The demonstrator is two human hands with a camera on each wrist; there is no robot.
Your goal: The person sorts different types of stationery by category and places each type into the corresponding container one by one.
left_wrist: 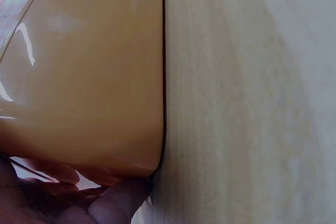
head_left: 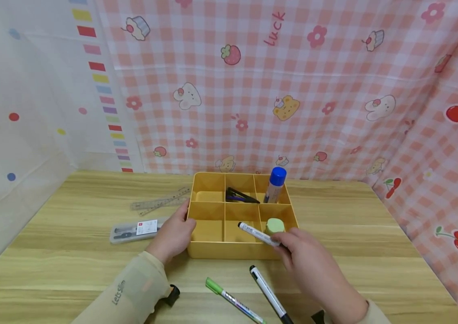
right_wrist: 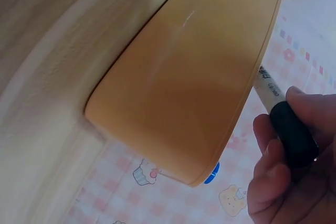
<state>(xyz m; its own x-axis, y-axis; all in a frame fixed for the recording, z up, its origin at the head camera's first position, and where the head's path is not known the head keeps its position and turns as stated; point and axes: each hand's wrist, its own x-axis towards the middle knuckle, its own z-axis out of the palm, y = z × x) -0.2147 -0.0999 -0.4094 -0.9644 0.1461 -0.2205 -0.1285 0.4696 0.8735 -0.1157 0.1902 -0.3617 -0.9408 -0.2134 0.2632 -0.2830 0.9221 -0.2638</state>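
A yellow six-compartment organizer box (head_left: 235, 252) stands on the table. My left hand (head_left: 173, 235) holds it at its left side, and in the left wrist view the fingers (left_wrist: 118, 203) meet the box wall (left_wrist: 89, 87) near its corner. My right hand (head_left: 312, 265) pinches a white marker (head_left: 258, 234) by its black capped end (right_wrist: 294, 135), tilted over the front middle and right compartments. A pale green lidded item (head_left: 275, 226) sits in the front right compartment. The back right one holds a blue-capped glue stick (head_left: 276, 185), the back middle one dark, slim items (head_left: 242, 196).
In front of the box lie a green-capped pen (head_left: 235, 300) and a black-and-white marker (head_left: 269, 294). To its left are clear rulers (head_left: 159, 202) and a clear case with a white label (head_left: 146, 227). A pink checked cloth (head_left: 253, 135) hangs behind the table.
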